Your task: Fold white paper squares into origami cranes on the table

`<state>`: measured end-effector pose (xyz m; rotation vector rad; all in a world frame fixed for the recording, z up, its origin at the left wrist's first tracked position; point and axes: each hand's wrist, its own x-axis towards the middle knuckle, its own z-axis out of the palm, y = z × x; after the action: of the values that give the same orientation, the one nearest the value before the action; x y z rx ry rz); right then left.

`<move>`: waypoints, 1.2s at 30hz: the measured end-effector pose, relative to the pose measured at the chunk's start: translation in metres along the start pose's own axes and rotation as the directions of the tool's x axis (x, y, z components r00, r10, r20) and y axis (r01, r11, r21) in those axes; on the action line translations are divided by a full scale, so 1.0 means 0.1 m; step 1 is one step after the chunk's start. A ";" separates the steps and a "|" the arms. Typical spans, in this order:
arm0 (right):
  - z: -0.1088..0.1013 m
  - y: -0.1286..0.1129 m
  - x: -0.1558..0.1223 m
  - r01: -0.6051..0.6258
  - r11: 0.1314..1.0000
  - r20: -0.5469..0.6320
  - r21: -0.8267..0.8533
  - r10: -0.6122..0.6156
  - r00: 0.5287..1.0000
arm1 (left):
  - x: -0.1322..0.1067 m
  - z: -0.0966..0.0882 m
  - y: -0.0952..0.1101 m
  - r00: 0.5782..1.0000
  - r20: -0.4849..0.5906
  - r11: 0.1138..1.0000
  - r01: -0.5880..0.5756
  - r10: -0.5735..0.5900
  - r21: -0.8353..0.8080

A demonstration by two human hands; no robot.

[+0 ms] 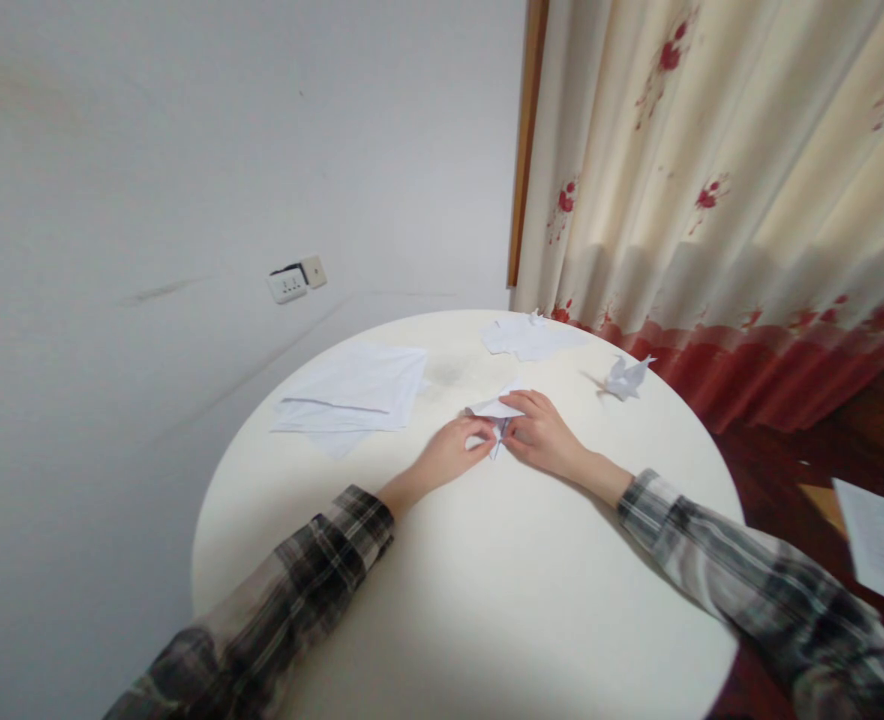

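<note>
A partly folded sheet of white paper (493, 408) lies on the round white table (442, 570), between my two hands. My left hand (457, 447) pinches its near part, thumb and fingertips brought together. On the other side my right hand (543, 432) grips the same paper, with the fingers bent over its right edge and the thumb close to my left fingertips. Part of the paper is hidden under the fingers. A finished-looking folded paper crane (626, 378) stands to the right, apart from my hands.
Several loose white sheets (359, 385) lie overlapping at the left. More paper pieces (528, 337) rest near the table's far edge. Behind stand a wall with a socket (287, 286) and a flowered curtain (682, 200). A written sheet (881, 540) lies lower, right of the table.
</note>
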<state>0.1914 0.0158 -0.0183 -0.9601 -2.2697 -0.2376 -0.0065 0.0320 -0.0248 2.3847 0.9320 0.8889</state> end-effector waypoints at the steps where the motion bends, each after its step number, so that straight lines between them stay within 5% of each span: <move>1: 0.00 -0.01 0.00 -0.013 1.000 0.002 -0.016 0.014 1.000 | 0.00 0.02 0.01 1.000 -0.011 1.000 -0.004 0.004 0.009; 14: -0.04 -0.07 0.05 -0.047 0.996 -0.037 -0.071 0.045 0.998 | 0.02 0.19 -0.01 0.970 -0.190 0.987 0.159 -0.154 0.011; 36: -0.02 -0.03 0.06 -0.026 0.997 -0.059 -0.075 0.022 0.998 | -0.03 0.17 0.09 0.956 -0.178 0.943 0.268 -0.234 0.196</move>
<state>0.1868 0.0160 -0.0128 -1.0056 -2.2086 -0.3385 0.0077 0.0213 -0.0329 2.3251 1.4268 0.9180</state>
